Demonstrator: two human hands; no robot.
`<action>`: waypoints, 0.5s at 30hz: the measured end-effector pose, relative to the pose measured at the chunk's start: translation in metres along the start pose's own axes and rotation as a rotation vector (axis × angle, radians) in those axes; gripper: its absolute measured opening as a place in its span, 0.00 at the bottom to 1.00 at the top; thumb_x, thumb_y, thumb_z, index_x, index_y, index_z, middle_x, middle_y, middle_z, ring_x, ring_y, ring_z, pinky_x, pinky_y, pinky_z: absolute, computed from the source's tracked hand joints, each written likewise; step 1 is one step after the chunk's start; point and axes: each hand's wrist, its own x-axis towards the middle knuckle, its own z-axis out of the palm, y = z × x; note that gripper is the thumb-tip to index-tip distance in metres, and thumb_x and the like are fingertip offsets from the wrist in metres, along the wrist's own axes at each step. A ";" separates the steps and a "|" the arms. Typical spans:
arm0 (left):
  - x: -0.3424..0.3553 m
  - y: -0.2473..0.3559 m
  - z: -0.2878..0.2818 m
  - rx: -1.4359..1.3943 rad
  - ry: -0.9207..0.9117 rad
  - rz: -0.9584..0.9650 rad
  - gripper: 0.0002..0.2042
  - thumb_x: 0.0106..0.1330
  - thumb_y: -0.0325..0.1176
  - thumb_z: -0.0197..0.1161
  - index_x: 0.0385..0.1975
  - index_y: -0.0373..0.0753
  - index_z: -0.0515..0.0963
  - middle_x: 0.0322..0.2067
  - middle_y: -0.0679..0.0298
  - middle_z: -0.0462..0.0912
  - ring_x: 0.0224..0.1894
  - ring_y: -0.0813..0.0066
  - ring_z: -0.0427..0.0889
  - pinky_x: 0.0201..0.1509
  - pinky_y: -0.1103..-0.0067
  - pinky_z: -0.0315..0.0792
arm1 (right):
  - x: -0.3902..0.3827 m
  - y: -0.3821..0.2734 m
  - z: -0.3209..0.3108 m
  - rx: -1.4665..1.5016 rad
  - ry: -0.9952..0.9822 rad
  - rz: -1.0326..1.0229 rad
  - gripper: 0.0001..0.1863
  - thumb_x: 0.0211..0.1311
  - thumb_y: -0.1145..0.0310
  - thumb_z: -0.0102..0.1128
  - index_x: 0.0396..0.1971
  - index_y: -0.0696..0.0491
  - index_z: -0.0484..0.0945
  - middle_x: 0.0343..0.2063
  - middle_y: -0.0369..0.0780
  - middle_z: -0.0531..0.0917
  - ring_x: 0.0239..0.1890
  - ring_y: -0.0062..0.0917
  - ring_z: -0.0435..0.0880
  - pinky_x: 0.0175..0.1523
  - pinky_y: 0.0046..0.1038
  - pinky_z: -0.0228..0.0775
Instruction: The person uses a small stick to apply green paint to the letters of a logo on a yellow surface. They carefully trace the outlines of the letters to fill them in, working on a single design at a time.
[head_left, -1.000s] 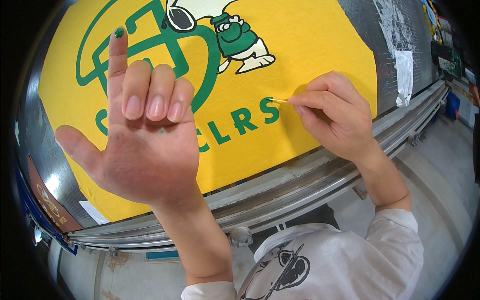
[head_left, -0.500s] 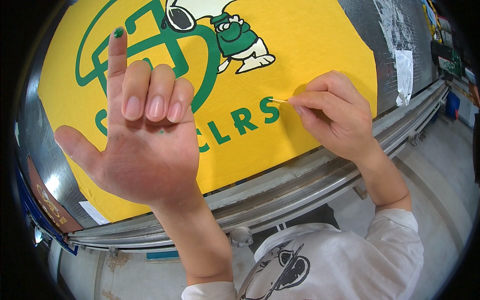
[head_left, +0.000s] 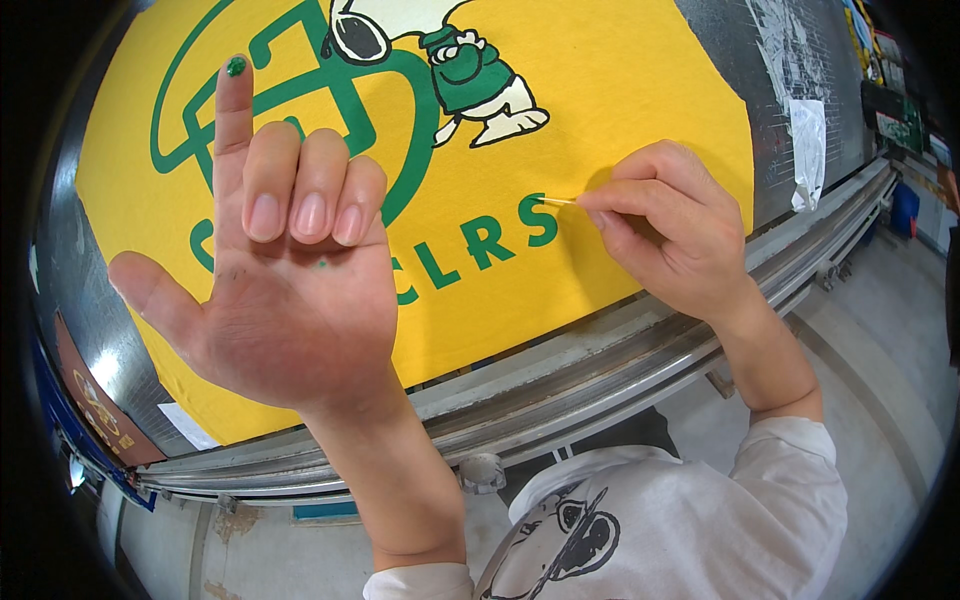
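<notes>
My right hand pinches a fine paintbrush between thumb and fingers. Its thin tip meets the last green letter printed on a yellow fabric piece. Over the fabric's left part, my left hand is held palm up with nothing gripped. The index finger stretches out and carries a blob of green paint on its tip. The thumb sticks out sideways while the other three fingers curl over the palm. Part of the green lettering is hidden behind this hand.
A green emblem and a cartoon figure are printed farther up the fabric. It lies on a dark table with a metal rail along the near edge. A strip of white paper sticks to the table at the right.
</notes>
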 end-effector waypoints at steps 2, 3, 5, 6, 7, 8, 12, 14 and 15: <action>0.000 0.000 0.001 0.001 0.008 -0.002 0.52 0.75 0.77 0.24 0.74 0.27 0.57 0.28 0.67 0.67 0.30 0.74 0.64 0.40 0.77 0.64 | 0.000 0.000 0.000 0.001 0.002 0.003 0.12 0.53 0.86 0.72 0.37 0.57 0.89 0.34 0.39 0.83 0.34 0.27 0.82 0.34 0.25 0.72; 0.000 0.000 0.001 -0.001 0.003 -0.003 0.52 0.75 0.77 0.24 0.74 0.27 0.57 0.28 0.67 0.67 0.30 0.74 0.64 0.40 0.77 0.64 | 0.000 0.000 0.000 0.002 0.003 0.005 0.12 0.53 0.86 0.72 0.37 0.57 0.89 0.34 0.39 0.83 0.34 0.27 0.82 0.34 0.25 0.72; 0.000 0.000 0.001 -0.004 -0.007 -0.004 0.52 0.75 0.77 0.24 0.74 0.27 0.57 0.28 0.67 0.67 0.30 0.74 0.64 0.40 0.76 0.64 | 0.000 0.000 0.000 -0.004 0.003 -0.004 0.12 0.53 0.86 0.72 0.37 0.57 0.89 0.34 0.39 0.83 0.33 0.27 0.82 0.34 0.25 0.72; 0.000 0.000 0.001 -0.004 -0.003 -0.005 0.53 0.75 0.77 0.24 0.74 0.26 0.57 0.28 0.67 0.67 0.30 0.74 0.64 0.40 0.76 0.64 | 0.000 0.000 0.000 -0.007 0.003 -0.008 0.12 0.53 0.86 0.72 0.37 0.57 0.89 0.34 0.39 0.83 0.33 0.27 0.82 0.33 0.25 0.72; 0.000 0.000 0.001 -0.003 0.001 -0.007 0.53 0.75 0.77 0.24 0.74 0.26 0.57 0.28 0.67 0.67 0.30 0.74 0.64 0.40 0.76 0.64 | 0.001 0.000 0.000 -0.011 0.000 -0.014 0.12 0.53 0.86 0.72 0.37 0.57 0.89 0.34 0.39 0.83 0.33 0.27 0.82 0.33 0.25 0.72; 0.000 0.001 0.002 -0.003 0.005 -0.009 0.53 0.75 0.77 0.24 0.74 0.26 0.57 0.28 0.67 0.67 0.30 0.74 0.64 0.40 0.76 0.64 | 0.001 0.001 0.000 -0.014 -0.003 -0.020 0.12 0.53 0.86 0.72 0.37 0.58 0.89 0.34 0.39 0.83 0.33 0.27 0.82 0.33 0.25 0.72; 0.000 0.000 0.002 -0.007 0.013 -0.007 0.53 0.75 0.77 0.24 0.74 0.26 0.57 0.28 0.67 0.67 0.30 0.74 0.64 0.40 0.76 0.64 | 0.000 0.000 0.001 0.006 0.009 0.006 0.12 0.53 0.86 0.72 0.37 0.58 0.89 0.34 0.39 0.83 0.33 0.27 0.82 0.34 0.25 0.72; 0.000 0.000 0.003 -0.012 0.016 -0.005 0.53 0.74 0.77 0.24 0.74 0.26 0.57 0.28 0.67 0.67 0.30 0.73 0.64 0.40 0.76 0.64 | 0.000 0.000 0.001 0.006 0.008 0.002 0.12 0.53 0.86 0.72 0.37 0.57 0.89 0.34 0.39 0.83 0.33 0.27 0.82 0.34 0.25 0.72; 0.000 0.000 0.003 -0.011 0.019 -0.005 0.53 0.74 0.77 0.24 0.74 0.26 0.57 0.28 0.67 0.67 0.30 0.73 0.64 0.40 0.76 0.64 | 0.000 0.000 0.001 0.005 0.008 0.000 0.12 0.53 0.86 0.72 0.38 0.57 0.89 0.34 0.39 0.83 0.33 0.27 0.82 0.34 0.25 0.73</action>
